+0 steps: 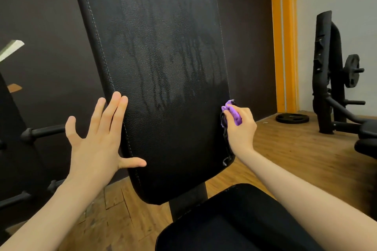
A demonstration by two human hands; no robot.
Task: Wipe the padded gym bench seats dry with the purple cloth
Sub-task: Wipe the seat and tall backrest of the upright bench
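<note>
Purple cloth, bunched, sits at three o'clock on the tilted backrest pad, fingers of the right hand curled round it at the pad's edge. Nearest, at five o'clock, lies the seat pad. Left hand, fingers spread straight, presses the backrest's nine o'clock edge. Wet streaks run down the pad. Farther off, at three o'clock, a weight plate lies on the wooden floor.

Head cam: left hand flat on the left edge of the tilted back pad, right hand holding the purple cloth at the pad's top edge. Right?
Not quite. The head view shows the right hand holding the purple cloth at the back pad's right edge, low down, not its top edge. The rest holds: the left hand lies open against the pad's left edge.
</note>
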